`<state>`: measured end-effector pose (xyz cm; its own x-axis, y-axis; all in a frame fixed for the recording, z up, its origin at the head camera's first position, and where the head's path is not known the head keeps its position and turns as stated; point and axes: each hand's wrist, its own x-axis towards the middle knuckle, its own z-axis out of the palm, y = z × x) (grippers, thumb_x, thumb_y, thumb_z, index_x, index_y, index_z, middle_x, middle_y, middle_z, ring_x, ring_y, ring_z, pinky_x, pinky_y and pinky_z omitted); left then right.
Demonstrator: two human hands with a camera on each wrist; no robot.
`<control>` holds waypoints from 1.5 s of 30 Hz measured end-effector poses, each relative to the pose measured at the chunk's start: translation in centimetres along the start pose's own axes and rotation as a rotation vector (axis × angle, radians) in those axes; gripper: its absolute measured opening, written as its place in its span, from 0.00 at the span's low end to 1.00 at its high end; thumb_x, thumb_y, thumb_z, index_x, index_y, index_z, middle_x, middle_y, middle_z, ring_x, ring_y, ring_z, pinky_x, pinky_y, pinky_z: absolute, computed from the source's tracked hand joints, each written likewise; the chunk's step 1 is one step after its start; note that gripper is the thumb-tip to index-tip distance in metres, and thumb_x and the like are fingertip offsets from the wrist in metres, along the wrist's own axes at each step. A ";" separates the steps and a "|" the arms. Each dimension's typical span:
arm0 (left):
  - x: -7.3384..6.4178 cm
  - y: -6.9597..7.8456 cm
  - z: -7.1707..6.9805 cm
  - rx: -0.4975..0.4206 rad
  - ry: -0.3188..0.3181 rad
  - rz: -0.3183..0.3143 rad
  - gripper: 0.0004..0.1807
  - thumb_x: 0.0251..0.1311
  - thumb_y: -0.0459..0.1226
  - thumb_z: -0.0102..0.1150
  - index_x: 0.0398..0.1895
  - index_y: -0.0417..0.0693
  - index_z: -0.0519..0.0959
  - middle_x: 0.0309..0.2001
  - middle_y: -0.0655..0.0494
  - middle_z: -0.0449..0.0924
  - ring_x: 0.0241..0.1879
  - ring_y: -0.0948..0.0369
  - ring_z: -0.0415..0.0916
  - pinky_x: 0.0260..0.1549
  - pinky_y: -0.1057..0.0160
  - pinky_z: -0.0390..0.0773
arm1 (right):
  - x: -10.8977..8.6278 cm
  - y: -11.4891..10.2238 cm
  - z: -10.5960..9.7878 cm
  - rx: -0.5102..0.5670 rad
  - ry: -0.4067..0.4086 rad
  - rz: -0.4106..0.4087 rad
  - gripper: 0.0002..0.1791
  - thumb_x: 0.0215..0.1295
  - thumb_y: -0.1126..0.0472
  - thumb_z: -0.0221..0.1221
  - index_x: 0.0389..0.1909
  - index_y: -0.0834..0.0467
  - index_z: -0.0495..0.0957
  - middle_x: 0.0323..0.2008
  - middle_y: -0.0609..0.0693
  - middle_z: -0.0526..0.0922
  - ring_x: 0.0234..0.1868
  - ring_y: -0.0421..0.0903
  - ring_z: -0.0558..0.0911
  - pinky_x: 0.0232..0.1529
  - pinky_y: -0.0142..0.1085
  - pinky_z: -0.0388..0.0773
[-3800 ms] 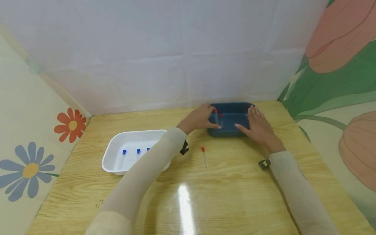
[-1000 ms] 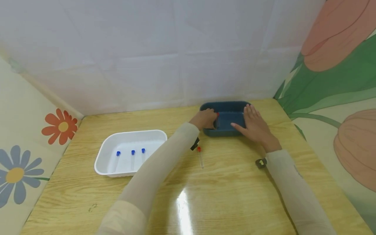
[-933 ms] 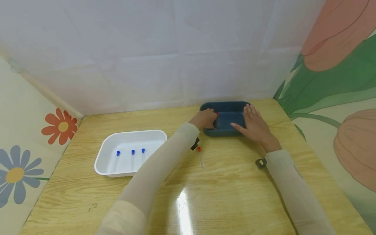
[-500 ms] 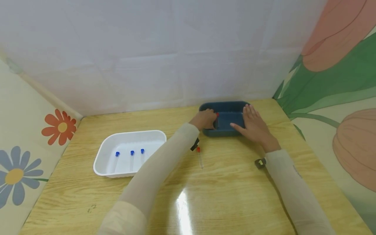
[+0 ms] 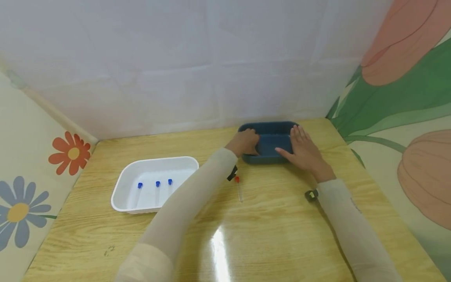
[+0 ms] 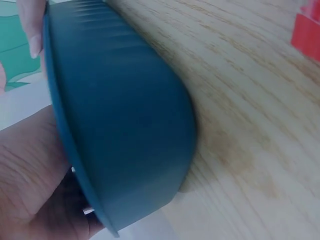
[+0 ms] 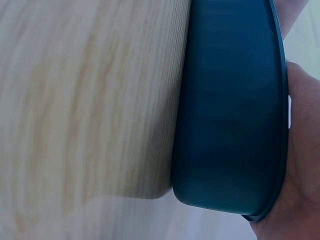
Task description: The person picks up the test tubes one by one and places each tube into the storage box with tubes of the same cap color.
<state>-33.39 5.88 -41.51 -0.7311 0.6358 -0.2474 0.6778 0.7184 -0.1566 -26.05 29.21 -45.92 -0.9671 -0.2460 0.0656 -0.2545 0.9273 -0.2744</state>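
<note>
My left hand (image 5: 245, 142) reaches over the left rim into a dark blue plastic tub (image 5: 267, 159), its fingers bent downward inside. What lies under those fingers is hidden, and I cannot tell whether they hold anything. In the left wrist view, the tub's outer wall (image 6: 125, 110) covers much of that hand. My right hand (image 5: 305, 152) rests on the tub's right rim with fingers straight and thumb spread over the inside. On the table, in front of the tub, lies a clear tube with a red cap (image 5: 237, 179).
A white tray (image 5: 121, 180) stands at left on the wooden table (image 5: 267, 231), holding clear tubes with blue caps (image 5: 157, 184). My left sleeve (image 5: 190, 188) crosses in front of the tray's right end. Behind the tub hangs a white sheet (image 5: 169, 78).
Two red-capped tubes showed in the tub at first. My left hand curled down over that spot, and the last red cap beside it has gone from view. My right hand stays at the rim.
</note>
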 end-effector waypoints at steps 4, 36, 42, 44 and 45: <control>-0.4 -0.1 -0.4 0.027 0.046 0.008 0.29 0.60 0.63 0.64 0.50 0.51 0.83 0.55 0.50 0.77 0.54 0.53 0.74 0.54 0.54 0.79 | 0.1 0.0 0.1 -0.003 0.003 -0.004 0.59 0.71 0.24 0.38 0.78 0.70 0.33 0.79 0.65 0.29 0.80 0.57 0.28 0.78 0.54 0.31; -4.3 -0.4 -2.0 0.052 0.171 -0.034 0.44 0.60 0.71 0.54 0.61 0.45 0.78 0.54 0.49 0.77 0.51 0.54 0.75 0.47 0.54 0.81 | 0.7 0.8 0.1 -0.018 -0.002 -0.007 0.60 0.72 0.25 0.37 0.76 0.73 0.34 0.78 0.68 0.30 0.80 0.62 0.31 0.77 0.56 0.31; -5.3 0.3 -2.0 0.083 0.175 -0.018 0.45 0.59 0.73 0.51 0.60 0.46 0.79 0.52 0.49 0.78 0.48 0.55 0.77 0.42 0.56 0.83 | 0.6 1.4 0.4 -0.019 0.005 -0.017 0.59 0.72 0.25 0.38 0.76 0.74 0.36 0.78 0.69 0.31 0.79 0.63 0.31 0.77 0.57 0.32; -5.5 0.4 -2.0 0.092 0.178 -0.020 0.45 0.59 0.74 0.50 0.59 0.46 0.79 0.51 0.49 0.77 0.46 0.56 0.76 0.40 0.57 0.83 | 0.6 1.6 0.4 -0.013 0.006 -0.017 0.59 0.72 0.25 0.38 0.76 0.74 0.35 0.78 0.68 0.31 0.79 0.62 0.30 0.77 0.57 0.31; -5.6 0.4 -2.0 0.089 0.181 -0.022 0.44 0.59 0.74 0.50 0.59 0.46 0.79 0.50 0.50 0.77 0.45 0.56 0.76 0.38 0.57 0.82 | 0.6 1.7 0.4 -0.014 0.010 -0.019 0.59 0.72 0.25 0.38 0.76 0.74 0.36 0.78 0.69 0.31 0.79 0.63 0.31 0.77 0.57 0.32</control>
<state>-29.17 3.21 -38.30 -0.7425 0.6663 -0.0687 0.6599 0.7100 -0.2457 -27.06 30.50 -46.77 -0.9621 -0.2605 0.0804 -0.2725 0.9265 -0.2597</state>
